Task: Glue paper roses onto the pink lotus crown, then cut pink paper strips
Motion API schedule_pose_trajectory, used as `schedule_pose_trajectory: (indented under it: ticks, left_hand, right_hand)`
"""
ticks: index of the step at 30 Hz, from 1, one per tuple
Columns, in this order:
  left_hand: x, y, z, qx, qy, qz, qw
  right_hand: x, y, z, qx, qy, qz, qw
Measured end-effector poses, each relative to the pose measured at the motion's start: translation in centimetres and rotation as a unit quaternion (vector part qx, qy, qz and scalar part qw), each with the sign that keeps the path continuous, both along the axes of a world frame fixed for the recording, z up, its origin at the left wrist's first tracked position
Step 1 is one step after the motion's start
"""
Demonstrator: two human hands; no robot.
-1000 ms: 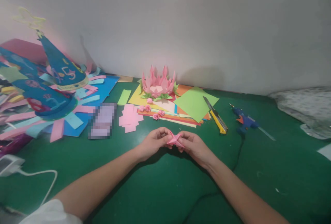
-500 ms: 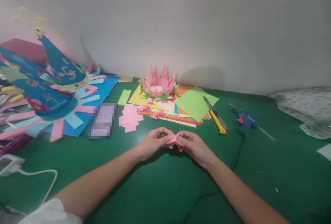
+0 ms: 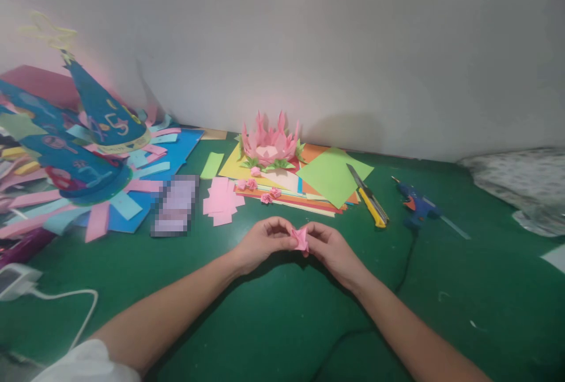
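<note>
A small folded piece of pink paper (image 3: 302,239) is pinched between my two hands above the green table (image 3: 265,323). My left hand (image 3: 268,241) grips its left side, thumb in front. My right hand (image 3: 329,246) holds its right side, the fingertips partly hidden behind the paper. Beyond them lie several small pink paper roses (image 3: 266,198) beside stacked coloured paper. A pink paper lotus (image 3: 270,140) with green leaves stands on that stack. Left of the roses is a pile of pink paper pieces (image 3: 222,201).
A yellow utility knife (image 3: 373,205) with its blade out lies right of the green paper (image 3: 334,175). Farther right rests a blue glue gun (image 3: 417,206), its cord trailing forward. Blue cone hats (image 3: 106,111), a pixelated flat object (image 3: 174,205) and a white cable (image 3: 66,295) occupy the left.
The pink paper has turned and changed shape between my fingers, from a spread four-pointed form to a more compact one. My arms have hardly moved.
</note>
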State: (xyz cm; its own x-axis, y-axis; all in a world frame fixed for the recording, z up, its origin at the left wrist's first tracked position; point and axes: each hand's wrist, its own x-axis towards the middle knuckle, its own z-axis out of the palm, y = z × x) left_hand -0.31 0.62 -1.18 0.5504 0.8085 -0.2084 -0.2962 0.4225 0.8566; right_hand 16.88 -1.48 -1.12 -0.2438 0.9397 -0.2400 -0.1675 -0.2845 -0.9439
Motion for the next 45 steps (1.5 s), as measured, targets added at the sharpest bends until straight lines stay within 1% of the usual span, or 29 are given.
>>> schedule_pose_trajectory:
  ticks: [7,9,15,21,27,29,31,34,40,42,45]
  left_hand:
    - [0.2,0.0,0.2,0.036,0.075,0.049,0.995]
    - [0.2,0.1,0.3,0.041,0.088,0.053,0.994]
    - [-0.4,0.5,0.3,-0.032,0.087,-0.014,0.996]
    - [-1.0,0.7,0.4,-0.05,0.102,-0.047,0.992]
    - [-1.1,0.7,0.9,-0.054,0.12,-0.085,0.988]
    - [-0.9,0.6,0.9,-0.054,0.114,-0.069,0.99]
    - [-0.7,0.5,0.7,-0.047,0.103,-0.038,0.993]
    - [-0.3,0.3,0.5,-0.02,0.097,-0.004,0.995]
    - [0.0,0.0,0.3,0.117,0.13,0.054,0.983]
    - [-0.1,0.1,0.3,0.119,0.137,0.057,0.982]
    - [-0.2,0.1,0.4,0.088,0.145,0.041,0.985]
  right_hand:
    - [-0.1,-0.1,0.0,0.06,-0.063,-0.014,0.996]
    - [-0.1,-0.1,-0.1,0.074,-0.075,-0.016,0.994]
    - [0.1,-0.1,-0.2,0.069,-0.08,0.004,0.994]
    - [0.0,-0.2,0.1,0.072,-0.091,0.012,0.993]
    - [0.0,-0.3,-0.2,0.08,-0.108,0.038,0.99]
    - [0.0,-0.3,-0.2,0.086,-0.114,0.037,0.989]
    - [0.0,-0.3,-0.2,0.089,-0.115,0.03,0.989]
    - [0.1,-0.2,-0.1,0.093,-0.113,0.021,0.989]
    - [0.1,-0.1,0.0,0.1,-0.107,0.017,0.989]
    - [0.0,-0.1,0.0,0.104,-0.107,0.015,0.989]
    - [0.0,-0.2,0.0,0.109,-0.109,0.01,0.988]
